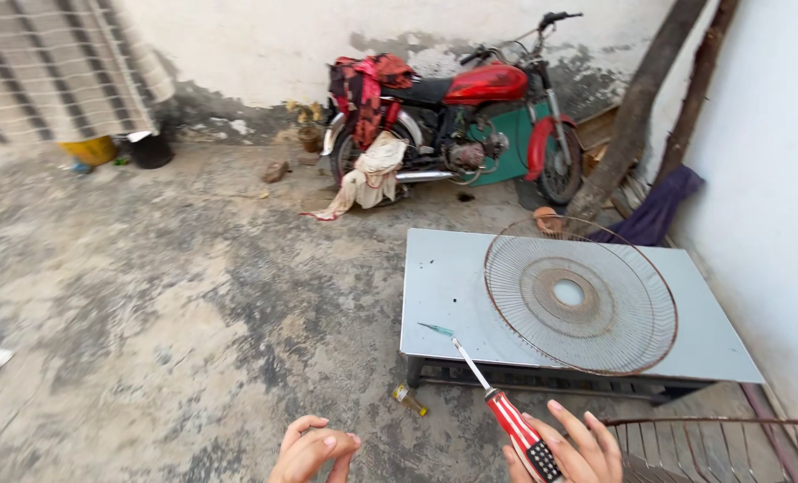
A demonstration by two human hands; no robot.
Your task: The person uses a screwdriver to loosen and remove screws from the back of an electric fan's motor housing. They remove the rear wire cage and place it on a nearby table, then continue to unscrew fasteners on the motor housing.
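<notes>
Low grey metal table (444, 295) on rough, stained concrete floor (148, 295), long side running left to right, right end close to a white wall (766, 206). Wide open floor to the left; much tighter on the right, between table and wall. Round wire fan guard (581, 295) lying flat on the tabletop, rusty, fine radial spokes around a solid ring with a hole at centre, near rim just over the table's front edge. Second wire guard (712, 443) at bottom right, partly out of view.

Right hand (569, 452) at the bottom edge, fingers wrapped on a screwdriver (497, 398) by its red-and-white striped handle. Long axis slanting up and to the left, steel shaft crossing the table's front edge, tip over the tabletop's near left corner. Whether the tip touches the metal cannot be told.

Left hand (312, 450) low over the floor, holding nothing, fingers curled loosely together toward the thumb.

Small yellowish bottle (408, 399) on the floor by the table leg. Red motorcycle (471, 116) parked against the far wall, cloth draped over it.
</notes>
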